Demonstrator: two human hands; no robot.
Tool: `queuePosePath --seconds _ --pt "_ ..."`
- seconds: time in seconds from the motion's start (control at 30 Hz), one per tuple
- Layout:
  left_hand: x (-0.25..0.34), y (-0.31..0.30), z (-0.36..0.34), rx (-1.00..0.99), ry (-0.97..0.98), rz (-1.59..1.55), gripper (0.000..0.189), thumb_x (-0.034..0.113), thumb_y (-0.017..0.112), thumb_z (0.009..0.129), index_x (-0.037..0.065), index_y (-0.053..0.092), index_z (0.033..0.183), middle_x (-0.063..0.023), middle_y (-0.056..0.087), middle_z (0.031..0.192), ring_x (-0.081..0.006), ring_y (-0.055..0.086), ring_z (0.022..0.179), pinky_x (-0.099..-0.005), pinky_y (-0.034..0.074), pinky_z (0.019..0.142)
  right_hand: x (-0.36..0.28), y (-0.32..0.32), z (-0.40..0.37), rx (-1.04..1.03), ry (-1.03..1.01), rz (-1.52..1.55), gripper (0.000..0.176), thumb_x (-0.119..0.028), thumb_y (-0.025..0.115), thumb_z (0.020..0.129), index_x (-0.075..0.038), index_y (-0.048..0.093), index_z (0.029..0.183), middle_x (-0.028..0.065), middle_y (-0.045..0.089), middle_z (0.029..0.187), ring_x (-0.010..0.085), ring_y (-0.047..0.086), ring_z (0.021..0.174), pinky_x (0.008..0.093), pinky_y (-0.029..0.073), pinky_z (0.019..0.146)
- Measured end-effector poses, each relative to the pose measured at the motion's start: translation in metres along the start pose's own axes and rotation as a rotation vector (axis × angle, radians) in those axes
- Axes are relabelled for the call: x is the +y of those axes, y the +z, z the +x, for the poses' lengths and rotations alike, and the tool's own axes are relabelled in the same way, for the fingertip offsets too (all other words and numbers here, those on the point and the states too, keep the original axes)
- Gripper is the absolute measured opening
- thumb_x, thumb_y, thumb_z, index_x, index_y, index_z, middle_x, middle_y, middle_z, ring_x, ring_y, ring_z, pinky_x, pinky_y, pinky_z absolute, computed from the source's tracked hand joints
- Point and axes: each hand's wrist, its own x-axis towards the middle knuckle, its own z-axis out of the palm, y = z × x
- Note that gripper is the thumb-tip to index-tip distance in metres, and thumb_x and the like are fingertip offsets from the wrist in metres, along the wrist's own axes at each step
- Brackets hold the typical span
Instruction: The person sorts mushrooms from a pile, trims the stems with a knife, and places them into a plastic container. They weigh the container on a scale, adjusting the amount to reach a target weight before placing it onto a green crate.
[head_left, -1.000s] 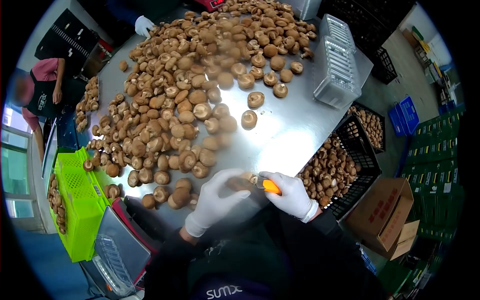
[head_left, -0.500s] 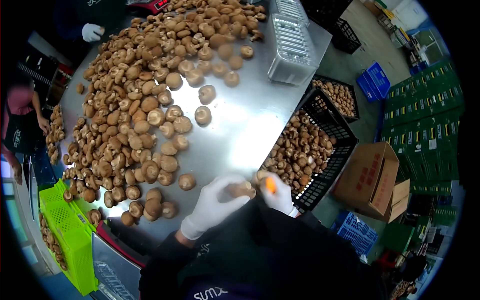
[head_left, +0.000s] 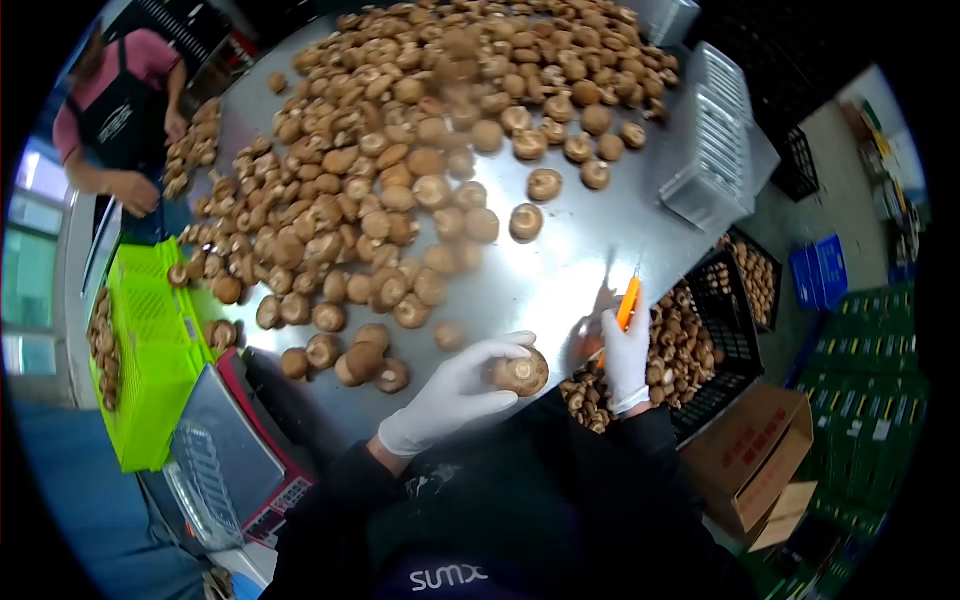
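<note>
Brown mushrooms (head_left: 350, 180) lie heaped over the metal table (head_left: 570, 235). My left hand (head_left: 455, 393), in a white glove, holds one mushroom (head_left: 522, 371) between thumb and fingers, its stem side facing up. To the right, my gloved right hand (head_left: 627, 362) is closed round an orange-handled knife (head_left: 628, 303), whose thin blade points away from me. The right hand is beside the table's edge, over a black crate of mushrooms (head_left: 685, 350), apart from the left hand.
Clear plastic trays (head_left: 705, 150) are stacked at the back right. A green crate (head_left: 150, 350) and a scale (head_left: 225, 440) stand at the left. Beyond the table is a person in an apron (head_left: 120, 110). A cardboard box (head_left: 745, 450) sits at the lower right.
The view has swung left. My right hand has moved away from the left hand, and the knife now shows upright. The mushroom in my left hand now shows its stem side.
</note>
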Motion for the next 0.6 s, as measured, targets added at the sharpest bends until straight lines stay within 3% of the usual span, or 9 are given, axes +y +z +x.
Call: queuePosePath --seconds 0.03,0.1,0.23,0.33,0.37,0.4,0.43,0.5,0.6 --pt "-0.002 -0.003 -0.004 0.025 0.024 -0.013 0.043 0.001 0.065 0.087 0.003 0.055 0.128 -0.0145 0.045 0.149 -0.0219 0.043 0.137 -0.0345 0.034 0.114 0.014 0.004 0.013 0.023 -0.09 -0.024 0.066 -0.003 0.055 0.09 0.003 0.03 0.151 0.0191 0.049 0.133 0.025 0.056 0.111 0.0309 0.047 0.094" --pt "-0.007 -0.009 -0.013 0.072 0.037 -0.048 0.042 0.002 0.064 0.087 0.003 0.055 0.128 -0.0142 0.046 0.148 -0.0217 0.044 0.136 -0.0343 0.034 0.114 0.016 0.003 0.027 -0.004 -0.072 -0.01 0.066 -0.003 0.055 0.09 0.003 0.029 0.152 0.0192 0.049 0.134 0.0253 0.056 0.111 0.0308 0.048 0.093" --pt "-0.014 -0.015 -0.027 0.167 0.02 -0.085 0.044 0.003 0.064 0.089 0.002 0.053 0.132 -0.0129 0.049 0.145 -0.0201 0.048 0.131 -0.0331 0.037 0.112 0.007 0.009 0.033 0.01 -0.148 -0.158 0.065 -0.003 0.053 0.093 -0.001 0.029 0.153 0.0163 0.055 0.126 0.0219 0.059 0.104 0.0297 0.05 0.088" --pt "-0.034 -0.01 -0.025 0.292 -0.065 -0.157 0.042 0.011 0.065 0.094 0.002 0.052 0.133 -0.0118 0.058 0.135 -0.0187 0.056 0.123 -0.0303 0.043 0.106 0.014 0.001 0.042 -0.062 -0.076 -0.059 0.062 -0.001 0.053 0.094 -0.002 0.031 0.153 0.0123 0.056 0.123 0.0199 0.06 0.099 0.0299 0.051 0.085" --pt "-0.049 0.0 -0.015 0.344 -0.068 -0.104 0.044 0.017 0.064 0.097 0.0 0.05 0.136 -0.0108 0.063 0.127 -0.0172 0.061 0.114 -0.028 0.047 0.1 0.013 -0.003 0.044 -0.066 -0.059 -0.043 0.062 -0.001 0.053 0.094 -0.002 0.032 0.152 0.0117 0.056 0.123 0.0195 0.06 0.099 0.0298 0.051 0.085" --pt "-0.049 0.014 -0.006 0.328 -0.069 0.12 0.051 0.017 0.065 0.097 -0.001 0.046 0.141 -0.0112 0.063 0.124 -0.0158 0.061 0.111 -0.027 0.048 0.099 0.003 -0.007 0.045 -0.072 -0.004 -0.073 0.06 -0.002 0.052 0.095 0.0 0.032 0.152 0.0122 0.055 0.126 0.0188 0.059 0.102 0.0288 0.051 0.087" --pt "-0.023 0.027 -0.002 0.1 -0.191 0.25 0.057 0.022 0.064 0.097 -0.002 0.043 0.144 -0.0169 0.06 0.129 -0.0196 0.059 0.114 -0.0307 0.046 0.102 0.015 -0.017 0.054 -0.068 -0.069 -0.11 0.06 -0.003 0.052 0.095 0.002 0.032 0.151 0.0128 0.054 0.129 0.0196 0.058 0.107 0.0283 0.049 0.091" --pt "-0.061 0.059 0.004 0.077 0.17 0.69 0.061 0.029 0.062 0.098 -0.001 0.041 0.146 -0.0224 0.053 0.136 -0.0275 0.056 0.121 -0.0369 0.043 0.106 0.02 -0.031 0.067 -0.049 -0.082 -0.117 0.059 -0.005 0.053 0.096 0.003 0.032 0.15 0.0134 0.053 0.13 0.021 0.056 0.112 0.0286 0.047 0.096" --pt "-0.053 0.044 0.005 0.117 0.277 0.716 0.06 0.034 0.058 0.098 -0.002 0.044 0.145 -0.0254 0.047 0.141 -0.0352 0.052 0.122 -0.0417 0.04 0.108 0.026 -0.042 0.082 0.046 -0.246 -0.536 0.06 -0.008 0.055 0.095 0.004 0.033 0.149 0.0212 0.046 0.135 0.033 0.051 0.121 0.0364 0.042 0.103"
